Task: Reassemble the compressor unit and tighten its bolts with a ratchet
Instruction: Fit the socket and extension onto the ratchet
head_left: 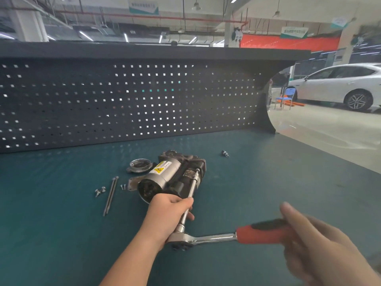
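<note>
my left hand (168, 215) grips the extension bar (190, 200) of the ratchet (208, 238), its socket end set on the compressor unit (169, 178) lying on the green bench (61, 223); my right hand (315, 242), blurred, wraps the red handle (259, 234); two long bolts (110, 195), short screws (100, 190) and a round end cap (139, 165) lie left of the unit

Dark pegboard (132, 104) behind teal bench (61, 213)
</note>
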